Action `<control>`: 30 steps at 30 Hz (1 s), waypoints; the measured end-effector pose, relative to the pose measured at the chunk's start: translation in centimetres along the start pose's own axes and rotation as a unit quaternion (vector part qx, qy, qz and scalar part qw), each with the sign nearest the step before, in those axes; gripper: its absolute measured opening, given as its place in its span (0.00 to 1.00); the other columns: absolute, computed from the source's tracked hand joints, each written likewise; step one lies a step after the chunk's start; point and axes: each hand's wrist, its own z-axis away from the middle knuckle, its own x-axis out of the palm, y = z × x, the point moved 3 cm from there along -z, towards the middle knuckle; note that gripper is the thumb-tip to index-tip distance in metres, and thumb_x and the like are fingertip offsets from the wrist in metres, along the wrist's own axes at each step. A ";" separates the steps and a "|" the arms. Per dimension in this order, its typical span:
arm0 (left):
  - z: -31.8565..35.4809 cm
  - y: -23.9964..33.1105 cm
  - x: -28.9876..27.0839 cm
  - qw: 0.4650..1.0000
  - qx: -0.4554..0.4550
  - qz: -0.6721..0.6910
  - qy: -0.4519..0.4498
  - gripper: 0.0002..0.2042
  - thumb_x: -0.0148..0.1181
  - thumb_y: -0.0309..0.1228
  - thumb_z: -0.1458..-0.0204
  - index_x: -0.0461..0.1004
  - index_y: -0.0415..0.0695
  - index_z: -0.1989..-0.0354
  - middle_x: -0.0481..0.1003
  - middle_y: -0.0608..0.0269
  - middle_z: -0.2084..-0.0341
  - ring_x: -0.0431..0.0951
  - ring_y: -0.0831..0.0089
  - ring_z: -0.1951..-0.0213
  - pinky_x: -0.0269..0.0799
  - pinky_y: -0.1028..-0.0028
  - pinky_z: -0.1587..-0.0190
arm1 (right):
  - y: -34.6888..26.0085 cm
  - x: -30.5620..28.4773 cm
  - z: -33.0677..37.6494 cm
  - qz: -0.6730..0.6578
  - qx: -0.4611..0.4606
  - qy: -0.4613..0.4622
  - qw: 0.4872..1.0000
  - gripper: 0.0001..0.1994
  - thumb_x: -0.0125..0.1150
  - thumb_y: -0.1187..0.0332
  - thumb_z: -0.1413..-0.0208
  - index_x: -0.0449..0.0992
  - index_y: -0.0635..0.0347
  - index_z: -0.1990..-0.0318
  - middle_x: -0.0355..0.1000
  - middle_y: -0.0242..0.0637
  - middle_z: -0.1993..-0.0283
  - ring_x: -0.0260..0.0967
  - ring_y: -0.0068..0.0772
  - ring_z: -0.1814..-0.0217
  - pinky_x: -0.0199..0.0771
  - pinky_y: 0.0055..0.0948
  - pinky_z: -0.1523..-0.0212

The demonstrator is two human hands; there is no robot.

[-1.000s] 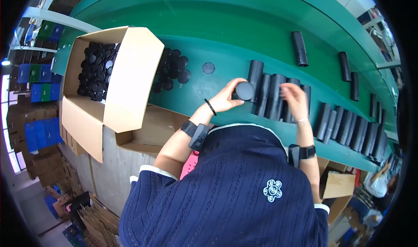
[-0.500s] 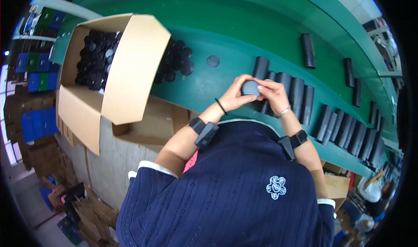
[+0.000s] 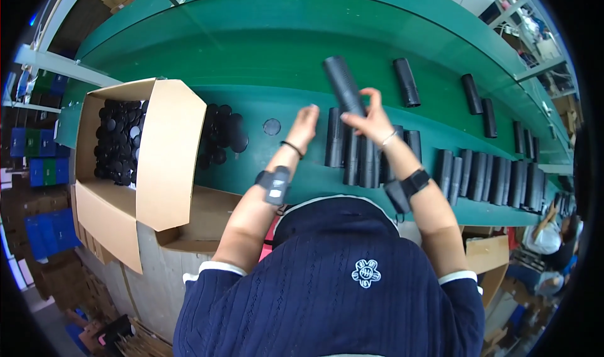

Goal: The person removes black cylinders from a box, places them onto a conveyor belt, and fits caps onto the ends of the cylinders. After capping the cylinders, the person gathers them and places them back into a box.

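Observation:
A black ribbed tube tilts over the green conveyor belt, its lower end between the thumb and fingers of my right hand. To the left, my left hand is raised with fingers stretched out and nothing visible in it. Between and under my hands, a row of black tubes lies side by side on the green worktop, partly covered by my right forearm. A single round black cap lies left of my left hand. Farther left is a pile of black caps.
An open cardboard box full of black caps stands at the left. Another open carton is below the worktop edge. More black tubes line the worktop at right, and several lie on the green belt beyond.
My hands were together around a grey-black round end; now they are apart. My right hand has brought a tube up toward the belt, and my left hand has moved left. The whole view has shifted.

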 end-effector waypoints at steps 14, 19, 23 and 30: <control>3.3 0.3 -0.2 0.959 0.202 -0.113 -0.166 0.35 0.66 0.23 0.62 0.55 0.39 0.43 0.67 0.57 0.52 0.67 0.69 0.48 0.61 0.70 0.44 | 5.0 -7.1 -10.1 0.506 -0.065 0.198 0.837 0.20 0.61 0.64 0.49 0.69 0.50 0.48 0.67 0.41 0.48 0.64 0.41 0.45 0.68 0.42 0.50; 5.3 -0.3 -1.0 0.944 0.249 -0.150 -0.158 0.36 0.67 0.27 0.61 0.54 0.43 0.43 0.62 0.54 0.50 0.63 0.62 0.46 0.59 0.67 0.43 | 1.6 2.3 -1.1 -0.092 0.078 -0.198 0.973 0.09 0.59 0.68 0.45 0.75 0.60 0.58 0.70 0.24 0.70 0.65 0.13 0.73 0.67 0.15 0.71; 6.4 -0.4 -0.7 0.942 0.270 -0.127 -0.152 0.31 0.66 0.33 0.58 0.58 0.43 0.45 0.63 0.50 0.52 0.62 0.55 0.47 0.59 0.62 0.44 | 3.0 3.8 1.8 -0.152 0.033 -0.211 0.965 0.09 0.59 0.71 0.45 0.76 0.58 0.57 0.72 0.26 0.69 0.65 0.13 0.70 0.65 0.13 0.70; 6.9 -0.7 0.0 0.922 0.329 -0.152 -0.138 0.27 0.64 0.33 0.57 0.61 0.41 0.49 0.65 0.53 0.54 0.61 0.56 0.48 0.58 0.63 0.45 | 4.7 3.6 3.1 -0.168 -0.009 -0.158 0.973 0.11 0.58 0.73 0.44 0.75 0.60 0.54 0.74 0.30 0.62 0.66 0.14 0.67 0.67 0.15 0.67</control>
